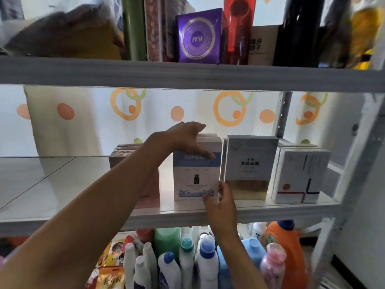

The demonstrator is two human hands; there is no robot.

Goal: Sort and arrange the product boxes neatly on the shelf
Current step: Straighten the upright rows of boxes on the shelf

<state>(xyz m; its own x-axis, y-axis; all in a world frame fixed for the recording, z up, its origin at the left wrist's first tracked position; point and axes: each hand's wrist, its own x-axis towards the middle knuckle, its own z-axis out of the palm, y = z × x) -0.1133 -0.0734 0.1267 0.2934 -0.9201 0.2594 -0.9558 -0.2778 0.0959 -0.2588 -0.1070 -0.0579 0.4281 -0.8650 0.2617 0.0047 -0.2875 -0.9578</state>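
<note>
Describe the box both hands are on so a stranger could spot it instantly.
On the white middle shelf, four upright boxes stand in a row at the right. It is the second from left, the white carton with a blue ROMES band; only it shows a small dark bottle.

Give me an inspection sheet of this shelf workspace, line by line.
Surface: middle shelf, white, left half bare.
Job's things: blue and white box upright between a pink box, largely hidden behind the left forearm, and a grey and white box; white box with red and blue lines at far right.
Clutter: purple box and other packages on the upper shelf; bottles below.
Grips: left hand over the blue and white box's top; right hand at its lower right corner.
Cables: nothing seen.
Surroundings: dotted curtain behind.
</note>
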